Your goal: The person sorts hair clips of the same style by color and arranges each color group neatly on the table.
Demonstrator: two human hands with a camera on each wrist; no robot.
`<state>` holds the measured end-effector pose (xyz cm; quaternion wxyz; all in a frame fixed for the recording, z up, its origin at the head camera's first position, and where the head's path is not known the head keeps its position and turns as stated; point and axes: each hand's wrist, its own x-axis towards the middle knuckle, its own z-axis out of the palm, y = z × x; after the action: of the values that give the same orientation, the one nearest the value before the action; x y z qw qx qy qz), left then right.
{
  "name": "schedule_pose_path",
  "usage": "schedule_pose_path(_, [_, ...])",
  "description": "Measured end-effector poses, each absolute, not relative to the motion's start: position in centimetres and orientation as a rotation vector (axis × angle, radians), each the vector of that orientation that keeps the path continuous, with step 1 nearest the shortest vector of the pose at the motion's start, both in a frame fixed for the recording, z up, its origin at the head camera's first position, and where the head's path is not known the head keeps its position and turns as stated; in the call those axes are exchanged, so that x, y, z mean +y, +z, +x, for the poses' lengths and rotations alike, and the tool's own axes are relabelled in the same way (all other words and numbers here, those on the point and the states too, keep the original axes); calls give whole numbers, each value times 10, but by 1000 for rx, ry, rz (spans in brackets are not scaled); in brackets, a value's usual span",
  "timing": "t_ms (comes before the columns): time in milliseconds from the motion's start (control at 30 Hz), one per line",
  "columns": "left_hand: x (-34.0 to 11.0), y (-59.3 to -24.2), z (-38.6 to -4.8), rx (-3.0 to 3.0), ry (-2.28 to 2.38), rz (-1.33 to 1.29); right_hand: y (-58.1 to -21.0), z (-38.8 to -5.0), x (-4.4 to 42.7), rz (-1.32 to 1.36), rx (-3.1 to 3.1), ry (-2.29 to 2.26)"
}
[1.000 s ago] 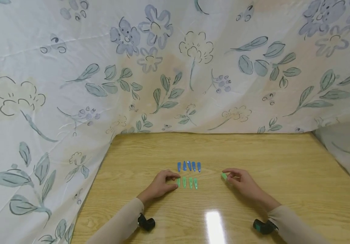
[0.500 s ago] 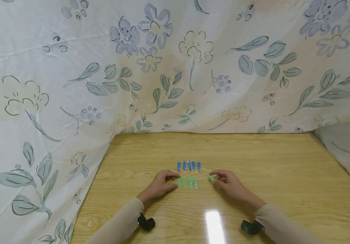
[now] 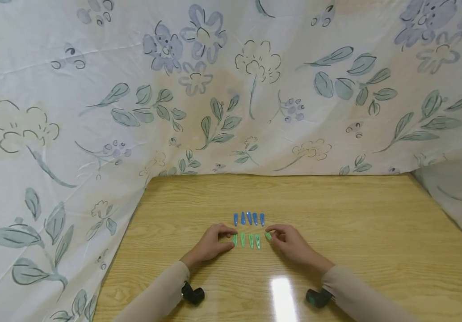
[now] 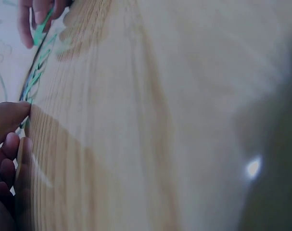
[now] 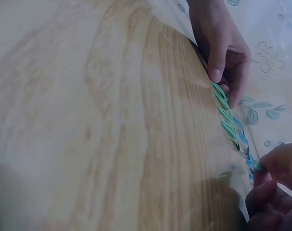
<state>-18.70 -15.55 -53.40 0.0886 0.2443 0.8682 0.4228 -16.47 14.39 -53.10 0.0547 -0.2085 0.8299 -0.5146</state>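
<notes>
Several green snap hair clips (image 3: 251, 240) lie side by side in a row on the wooden table. My left hand (image 3: 210, 242) is at the row's left end, thumb and forefinger spanning the ends of the leftmost green clip (image 3: 235, 240). Right of the row, my right hand (image 3: 293, 243) pinches another green hair clip (image 3: 268, 235) between thumb and forefinger, tilted and just above the table. In the right wrist view, fingers mostly cover that clip (image 5: 260, 166). Behind the green row lies a row of several blue hair clips (image 3: 249, 218).
The wooden table (image 3: 355, 210) stretches to both sides of the clips. A floral cloth (image 3: 255, 134) hangs along its back and left edges. Black wrist cameras (image 3: 193, 294) sit at both cuffs. A bright light reflection falls on the near tabletop.
My right hand has moved left with the pinched green hair clip, up close to the right end of the green row. The left hand stays at the leftmost clip.
</notes>
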Motion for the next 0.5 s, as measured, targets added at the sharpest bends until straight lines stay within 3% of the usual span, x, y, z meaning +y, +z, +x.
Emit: schedule_pose_path(500, [-155,-536,-185,2581,1262,726,-531,-163,132,-591,2833,-1179])
